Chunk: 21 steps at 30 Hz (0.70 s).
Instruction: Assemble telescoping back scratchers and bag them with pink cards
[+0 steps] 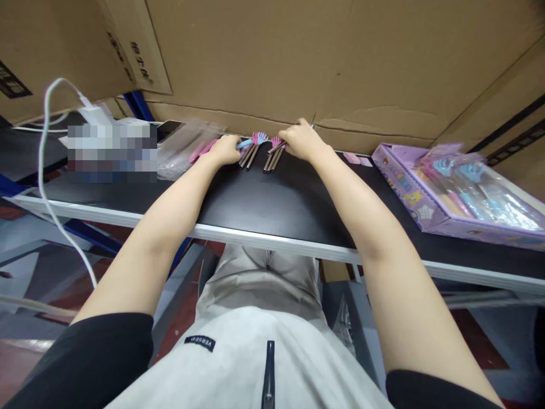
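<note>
Several back scratchers with pink and blue hand-shaped heads and brown metal rods (249, 157) lie near the back of the black shelf. My left hand (227, 150) is closed around a light-blue handle (244, 144) beside them. Pink handles (203, 150) poke out just left of that hand. My right hand (301, 140) is closed, its fingertips pinching a metal rod (276, 148) above a second small group of scratchers (273, 161). The fingers of both hands are partly hidden from above.
Clear plastic sleeves (181, 147) lie left of my hands, near a white charger (97, 115) with a cable. Small pink cards (356, 159) sit right of my right hand. A purple display box (402, 184) holds bagged scratchers. Large cardboard (340, 62) stands behind the shelf.
</note>
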{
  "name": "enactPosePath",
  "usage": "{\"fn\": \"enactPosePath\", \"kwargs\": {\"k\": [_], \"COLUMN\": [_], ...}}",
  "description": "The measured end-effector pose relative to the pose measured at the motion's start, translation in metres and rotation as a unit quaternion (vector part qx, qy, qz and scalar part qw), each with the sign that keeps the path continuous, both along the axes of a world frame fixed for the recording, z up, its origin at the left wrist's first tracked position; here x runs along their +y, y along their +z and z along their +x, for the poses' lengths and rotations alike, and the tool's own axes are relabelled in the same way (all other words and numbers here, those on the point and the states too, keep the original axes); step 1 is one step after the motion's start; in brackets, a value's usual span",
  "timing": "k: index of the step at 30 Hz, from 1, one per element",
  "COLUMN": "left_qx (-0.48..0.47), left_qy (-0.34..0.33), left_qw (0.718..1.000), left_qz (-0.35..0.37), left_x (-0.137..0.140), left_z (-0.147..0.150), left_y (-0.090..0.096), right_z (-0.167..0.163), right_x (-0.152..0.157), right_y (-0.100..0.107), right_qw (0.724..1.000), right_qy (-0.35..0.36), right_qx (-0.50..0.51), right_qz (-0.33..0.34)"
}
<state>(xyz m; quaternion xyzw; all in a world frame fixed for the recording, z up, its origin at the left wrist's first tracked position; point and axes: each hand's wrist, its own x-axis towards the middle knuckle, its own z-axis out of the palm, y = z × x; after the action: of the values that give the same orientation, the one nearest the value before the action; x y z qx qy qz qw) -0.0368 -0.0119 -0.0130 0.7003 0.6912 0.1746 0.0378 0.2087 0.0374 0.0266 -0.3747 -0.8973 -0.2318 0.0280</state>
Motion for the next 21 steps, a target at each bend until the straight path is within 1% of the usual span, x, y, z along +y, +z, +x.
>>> {"fn": "enactPosePath", "kwargs": {"k": [4,7,11,14,18,21], "left_qx": [-0.012,-0.022,-0.022,-0.025,0.004,0.014], "left_qy": [-0.018,-0.02,-0.036,-0.047,-0.059,-0.052], "left_qw": [1.0,1.0,0.999,0.998,0.998,0.998], "left_qz": [-0.001,0.005,0.02,0.027,0.032,0.029], "left_x": [0.006,0.012,0.022,0.027,0.025,0.021], "left_z": [-0.001,-0.002,-0.006,-0.009,-0.009,-0.006], "left_y": [-0.005,-0.01,-0.019,-0.023,-0.022,-0.019], "right_z": [0.028,0.031,0.015,-0.001,-0.017,-0.025], "right_x": [0.001,-0.006,-0.018,-0.02,-0.017,-0.016], "right_y": [-0.012,-0.021,-0.028,-0.031,-0.034,-0.036], "right_qw": [1.0,0.999,0.996,0.995,0.995,0.995], "right_qy": [0.008,0.003,-0.01,-0.01,0.011,0.032], "right_qx": [-0.006,-0.024,-0.055,-0.064,-0.062,-0.058], "right_qz": [0.002,-0.028,-0.068,-0.071,-0.071,-0.07]}}
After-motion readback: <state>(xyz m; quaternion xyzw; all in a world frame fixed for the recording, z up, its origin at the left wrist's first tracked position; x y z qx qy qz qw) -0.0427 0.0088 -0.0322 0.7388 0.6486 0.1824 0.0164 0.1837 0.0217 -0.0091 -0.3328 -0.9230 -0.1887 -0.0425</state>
